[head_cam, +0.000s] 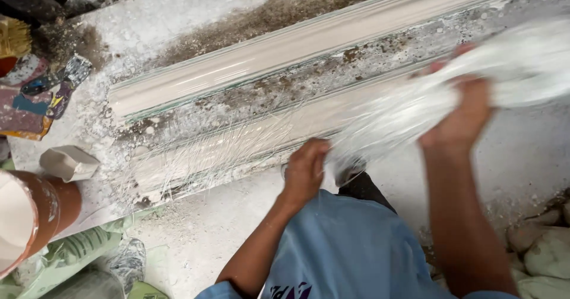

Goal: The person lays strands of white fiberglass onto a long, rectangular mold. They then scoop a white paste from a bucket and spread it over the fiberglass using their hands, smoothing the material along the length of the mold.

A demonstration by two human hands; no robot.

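My right hand (460,118) grips a thick bundle of white glass-like fibres (510,70) that runs off to the upper right. My left hand (304,169) pinches the bundle's lower end, where thin strands (237,150) fan out to the left. The strands lie over a long moulding form (285,91) with pale grooved channels, crusted with plaster and brown stains. Motion blurs the bundle.
A brown pipe-like container (35,213) stands at the left, with a small white block (68,162) beside it. Coloured scraps (35,100) lie at the upper left. Green sacks (77,251) and pale lumps (546,245) sit on the dusty floor. My blue shirt (344,251) fills the bottom.
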